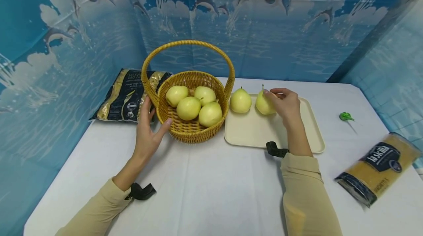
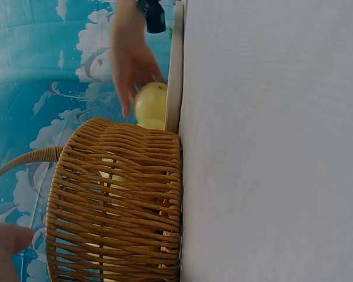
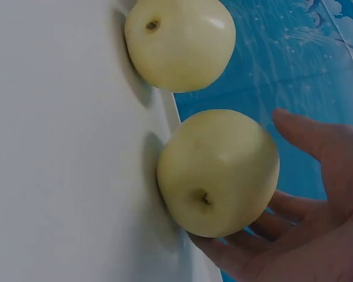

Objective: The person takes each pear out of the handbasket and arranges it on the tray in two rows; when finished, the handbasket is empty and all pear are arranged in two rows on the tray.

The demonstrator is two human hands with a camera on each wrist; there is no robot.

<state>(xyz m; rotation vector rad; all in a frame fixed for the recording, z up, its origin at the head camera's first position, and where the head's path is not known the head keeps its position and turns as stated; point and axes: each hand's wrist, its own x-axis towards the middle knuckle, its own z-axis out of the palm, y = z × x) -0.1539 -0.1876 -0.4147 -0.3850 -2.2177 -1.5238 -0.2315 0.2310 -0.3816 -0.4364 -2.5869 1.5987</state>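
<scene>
A woven basket [image 1: 190,135] with a tall hoop handle holds several yellow-green pears [image 1: 188,108]. My left hand [image 1: 147,138] rests at its left side, fingers straight along the outside near the handle's foot, thumb [image 2: 13,237] stretched over the rim. To the right, two more pears stand stem up on a cream tray [image 1: 251,133]. Around the right-hand pear [image 3: 217,173] is my right hand [image 1: 286,104]. In the right wrist view its fingers lie by the pear's far side, while the thumb stands apart from it. The other pear [image 1: 240,101] is nearer the basket.
A black and gold bag of pasta [image 1: 123,94] lies behind the basket at left. On the right are a spaghetti pack [image 1: 380,170] and a small green-topped item [image 1: 346,116]. A dolphin-print curtain [image 1: 205,26] borders the white table [image 1: 211,192].
</scene>
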